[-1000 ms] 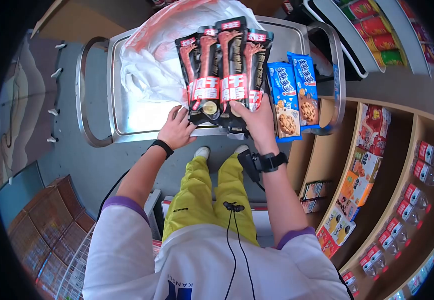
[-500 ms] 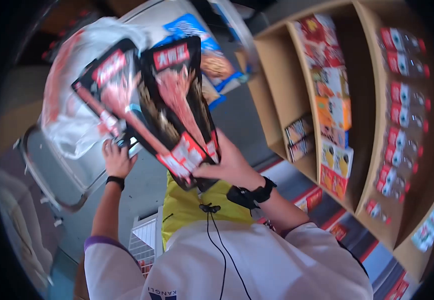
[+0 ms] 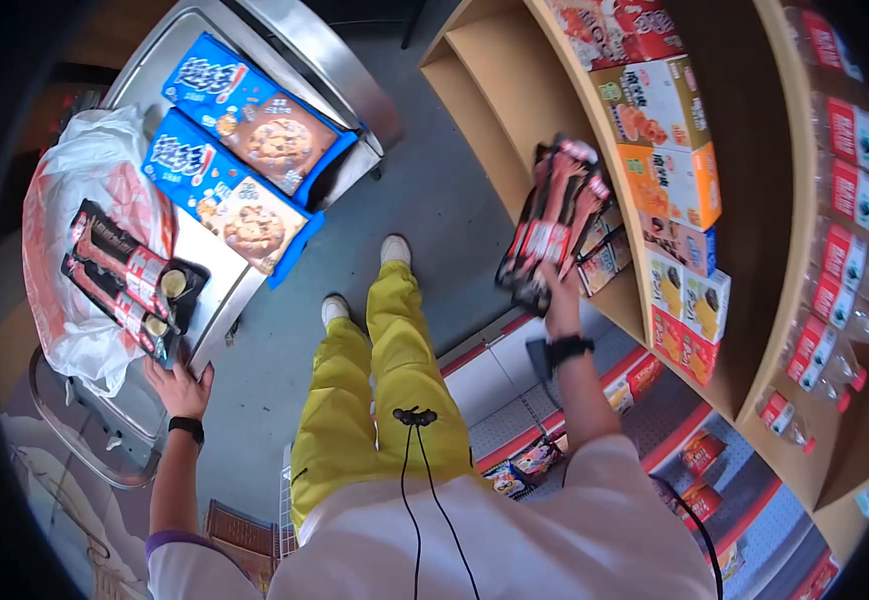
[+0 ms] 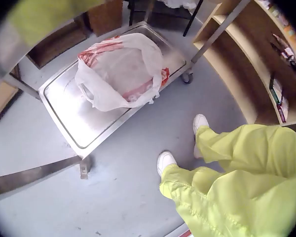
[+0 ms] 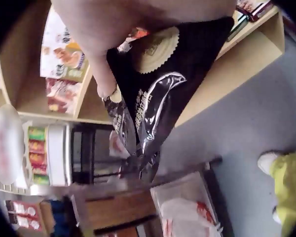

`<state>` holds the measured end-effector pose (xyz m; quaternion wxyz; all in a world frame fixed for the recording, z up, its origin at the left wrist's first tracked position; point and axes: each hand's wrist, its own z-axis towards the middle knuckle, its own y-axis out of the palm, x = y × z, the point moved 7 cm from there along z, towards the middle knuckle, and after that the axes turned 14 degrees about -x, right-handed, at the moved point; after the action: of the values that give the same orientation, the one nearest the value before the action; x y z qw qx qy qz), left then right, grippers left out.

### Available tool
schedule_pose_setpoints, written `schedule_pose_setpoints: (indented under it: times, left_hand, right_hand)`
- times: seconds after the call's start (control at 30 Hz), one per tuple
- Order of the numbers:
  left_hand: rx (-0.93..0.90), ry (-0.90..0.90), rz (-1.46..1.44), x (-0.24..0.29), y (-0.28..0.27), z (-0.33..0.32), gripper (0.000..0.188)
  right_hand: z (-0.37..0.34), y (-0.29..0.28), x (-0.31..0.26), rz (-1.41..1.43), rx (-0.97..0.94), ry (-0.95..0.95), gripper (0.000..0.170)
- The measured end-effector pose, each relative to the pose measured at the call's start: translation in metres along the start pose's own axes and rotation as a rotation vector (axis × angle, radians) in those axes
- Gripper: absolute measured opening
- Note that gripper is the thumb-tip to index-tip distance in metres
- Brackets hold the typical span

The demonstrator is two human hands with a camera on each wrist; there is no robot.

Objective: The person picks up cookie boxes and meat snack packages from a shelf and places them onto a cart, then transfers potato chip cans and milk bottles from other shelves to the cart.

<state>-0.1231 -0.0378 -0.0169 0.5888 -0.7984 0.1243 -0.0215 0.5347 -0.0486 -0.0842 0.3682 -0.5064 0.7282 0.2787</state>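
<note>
My right hand (image 3: 562,300) grips black snack packs (image 3: 555,225) printed with reddish meat, holding them out at the wooden shelf (image 3: 490,75). Seen from the right wrist, the thumb presses on the dark back of a pack (image 5: 158,98). My left hand (image 3: 180,388) rests at the near edge of the metal cart (image 3: 217,310), fingers spread and nothing gripped. Just beyond its fingertips, more black meat-snack packs (image 3: 120,265) lie on a white and red plastic bag (image 3: 105,370). Two blue cookie packs (image 3: 245,215) lie side by side on the cart.
Boxed snacks (image 3: 670,185) line one shelf tier, and bottles with red labels (image 3: 850,190) stand on the tier beside it. Low racks with red edges (image 3: 645,385) hold other packets. On the cart's lower tray (image 4: 84,118) sits another plastic bag (image 4: 123,74).
The body has turned toward the shelf. My right hand has carried some black packs from over the cart to the shelf; others now lie on the bag. The left hand stays by the cart.
</note>
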Motion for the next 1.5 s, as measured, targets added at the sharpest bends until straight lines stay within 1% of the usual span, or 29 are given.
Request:
schedule_pose_setpoints:
  times: [0.1, 0.17, 0.23, 0.3, 0.37, 0.4, 0.43, 0.5, 0.53, 0.57, 0.63, 0.7, 0.73, 0.83, 0.87, 0.9, 0.97, 1.0, 1.1, 1.13, 1.2, 1.23, 1.27, 1.3, 1.33, 1.37, 1.43, 1.47, 1.5]
  left_hand:
    - [-0.037, -0.053, 0.036, -0.003, 0.002, -0.002, 0.069]
    - [-0.002, -0.076, 0.021, -0.009, 0.007, -0.007, 0.073]
    - [-0.052, -0.092, 0.119, -0.026, 0.026, -0.019, 0.075]
    - [-0.073, -0.047, 0.141, -0.032, 0.030, -0.022, 0.079]
    - [-0.067, -0.007, 0.149, -0.034, 0.031, -0.024, 0.079]
    - [-0.080, -0.027, 0.157, -0.033, 0.029, -0.024, 0.078]
    - [-0.126, -0.061, 0.157, -0.037, 0.033, -0.029, 0.071]
    - [-0.104, -0.034, -0.191, -0.049, 0.042, -0.033, 0.070]
    - [-0.095, 0.004, -0.070, -0.045, 0.035, -0.034, 0.072]
    - [-0.100, 0.009, -0.065, -0.045, 0.037, -0.035, 0.072]
    - [-0.076, -0.147, -0.030, -0.055, 0.038, -0.045, 0.075]
    - [-0.083, -0.146, 0.000, -0.054, 0.037, -0.045, 0.079]
    - [-0.052, -0.145, 0.055, -0.057, 0.037, -0.048, 0.080]
    - [-0.014, -0.155, 0.111, -0.063, 0.038, -0.049, 0.082]
    - [-0.002, -0.139, 0.144, -0.062, 0.036, -0.050, 0.080]
    - [0.012, -0.124, 0.176, -0.057, 0.032, -0.047, 0.077]
    - [0.016, -0.088, 0.171, -0.055, 0.029, -0.045, 0.074]
    - [0.021, -0.051, 0.167, -0.053, 0.029, -0.044, 0.071]
    - [0.034, -0.010, 0.089, -0.046, 0.024, -0.036, 0.063]
    - [-0.063, -0.042, 0.094, -0.053, 0.032, -0.040, 0.074]
    - [-0.067, -0.027, 0.127, -0.052, 0.031, -0.040, 0.072]
    - [-0.069, -0.014, 0.160, -0.051, 0.030, -0.040, 0.071]
    - [-0.072, -0.011, 0.162, -0.052, 0.032, -0.043, 0.071]
    - [-0.094, -0.072, 0.189, -0.059, 0.037, -0.050, 0.069]
    - [-0.114, -0.133, 0.215, -0.061, 0.037, -0.051, 0.067]
    - [-0.117, -0.129, 0.214, -0.060, 0.038, -0.050, 0.067]
    - [0.030, -0.076, 0.170, -0.041, 0.022, -0.039, 0.065]
    - [0.030, -0.075, 0.174, -0.041, 0.021, -0.037, 0.065]
    - [0.032, -0.071, 0.168, -0.040, 0.022, -0.037, 0.065]
  right_hand:
    - [0.102, -0.038, 0.014, 0.014, 0.098, -0.119, 0.038]
    - [0.157, -0.064, 0.026, 0.060, 0.158, -0.082, 0.049]
    - [0.207, -0.091, 0.045, 0.141, 0.208, -0.104, 0.056]
    - [0.230, -0.107, 0.052, 0.178, 0.280, 0.011, 0.065]
    - [0.249, -0.129, 0.065, 0.188, 0.284, 0.046, 0.070]
    - [0.259, -0.145, 0.079, 0.209, 0.320, 0.070, 0.072]
    - [0.262, -0.144, 0.083, 0.281, 0.264, 0.088, 0.072]
    - [0.265, -0.153, 0.089, 0.219, 0.211, 0.152, 0.071]
    - [0.270, -0.156, 0.097, 0.223, 0.215, 0.157, 0.071]
    - [0.278, -0.156, 0.102, 0.240, 0.190, 0.123, 0.069]
    - [0.297, -0.167, 0.115, 0.226, 0.146, 0.074, 0.066]
    - [0.313, -0.187, 0.136, 0.180, 0.153, 0.218, 0.064]
    - [0.291, -0.148, 0.104, 0.246, 0.161, 0.114, 0.062]
    - [0.286, -0.160, 0.102, 0.216, 0.192, 0.060, 0.063]
    - [0.280, -0.168, 0.099, 0.192, 0.282, -0.024, 0.062]
    - [0.267, -0.161, 0.089, 0.241, 0.318, -0.068, 0.060]
    - [0.264, -0.188, 0.107, 0.422, 0.304, 0.021, 0.054]
    - [0.252, -0.181, 0.097, 0.486, 0.309, 0.008, 0.049]
    - [0.244, -0.194, 0.100, 0.464, 0.329, 0.033, 0.052]
    - [0.246, -0.200, 0.105, 0.464, 0.330, 0.036, 0.052]
    - [0.249, -0.211, 0.121, 0.338, 0.313, 0.172, 0.055]
    - [0.254, -0.216, 0.128, 0.341, 0.314, 0.176, 0.055]
    - [0.258, -0.225, 0.131, 0.210, 0.385, 0.154, 0.059]
    - [0.264, -0.238, 0.137, 0.078, 0.455, 0.133, 0.063]
    - [0.273, -0.242, 0.137, -0.052, 0.449, 0.069, 0.074]
    - [0.274, -0.250, 0.138, -0.130, 0.479, 0.042, 0.082]
    - [0.262, -0.227, 0.113, -0.309, 0.534, -0.039, 0.086]
    - [0.259, -0.228, 0.104, -0.503, 0.606, -0.012, 0.087]
    - [0.244, -0.197, 0.079, -0.512, 0.620, -0.052, 0.083]
